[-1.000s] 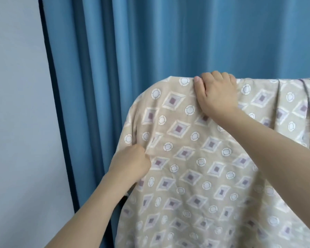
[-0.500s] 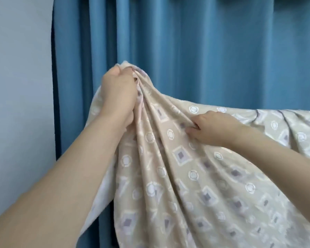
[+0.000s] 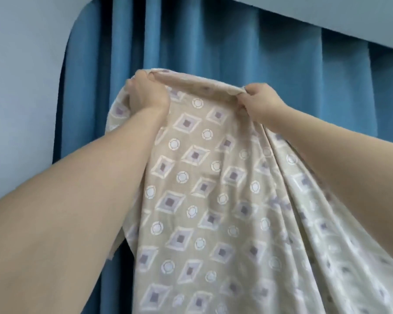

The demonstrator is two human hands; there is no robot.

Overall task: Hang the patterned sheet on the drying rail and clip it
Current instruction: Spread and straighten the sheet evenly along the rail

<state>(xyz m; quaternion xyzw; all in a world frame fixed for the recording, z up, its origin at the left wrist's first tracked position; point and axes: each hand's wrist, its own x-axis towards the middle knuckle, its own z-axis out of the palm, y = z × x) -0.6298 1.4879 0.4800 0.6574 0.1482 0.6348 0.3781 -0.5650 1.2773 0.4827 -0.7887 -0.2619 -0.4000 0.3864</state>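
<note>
Both arms are raised in front of a blue pleated curtain [image 3: 247,71]. The left hand [image 3: 145,96] grips the upper left end of the patterned sheet [image 3: 191,200], fingers curled into the cloth. The right hand [image 3: 259,105] grips the same top edge further right, fingers closed round a bunch of fabric. Between the two hands the top edge runs rolled and fairly taut. Below, the beige sheet with its diamonds and circles hangs down in front of the curtain, smooth under the left hand and falling in long folds under the right. A pale wall [image 3: 21,87] stands at the left; no rail shows.
</note>
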